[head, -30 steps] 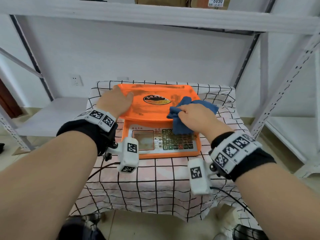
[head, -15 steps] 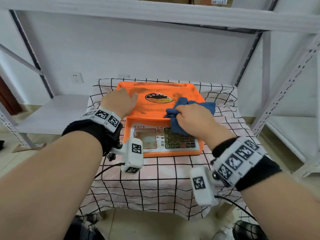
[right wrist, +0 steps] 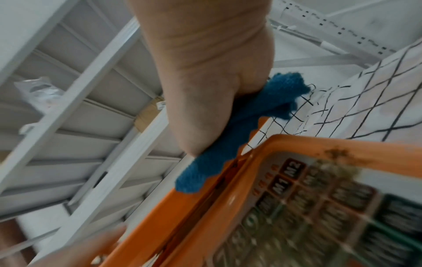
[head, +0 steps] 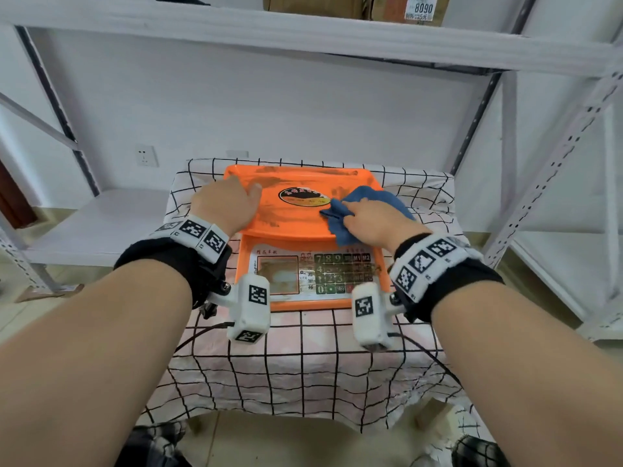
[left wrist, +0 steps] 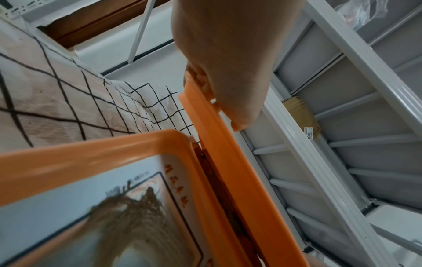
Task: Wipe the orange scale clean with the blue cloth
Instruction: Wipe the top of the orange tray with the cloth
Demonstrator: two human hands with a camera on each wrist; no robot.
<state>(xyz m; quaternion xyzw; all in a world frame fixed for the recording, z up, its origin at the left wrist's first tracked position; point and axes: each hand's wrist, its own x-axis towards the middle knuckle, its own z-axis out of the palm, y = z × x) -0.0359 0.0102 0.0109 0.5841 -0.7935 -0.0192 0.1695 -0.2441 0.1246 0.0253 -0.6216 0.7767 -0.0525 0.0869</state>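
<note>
The orange scale (head: pixel 296 220) sits on a checked tablecloth, its pan streaked with brown dirt and its display and keypad (head: pixel 340 274) smeared too. My left hand (head: pixel 226 203) holds the pan's left edge; in the left wrist view the fingers (left wrist: pixel 196 75) curl over the rim (left wrist: pixel 228 162) and the thumb lies on top. My right hand (head: pixel 374 220) grips the bunched blue cloth (head: pixel 377 200) and presses it on the pan's right side, beside the oval label. From the right wrist, the cloth (right wrist: pixel 228 144) hangs under the hand (right wrist: pixel 205 81) over the pan's front rim.
The small table (head: pixel 303 365) stands inside a white metal shelf rack, with a perforated upright (head: pixel 539 183) at the right and a low shelf (head: pixel 101 224) at the left. Cardboard boxes (head: pixel 404 8) sit on the shelf overhead. The scale's rear edge is near the wall.
My right hand has slid the blue cloth from over the keypad up onto the pan, toward the oval label. The left hand has stayed on the pan's left edge.
</note>
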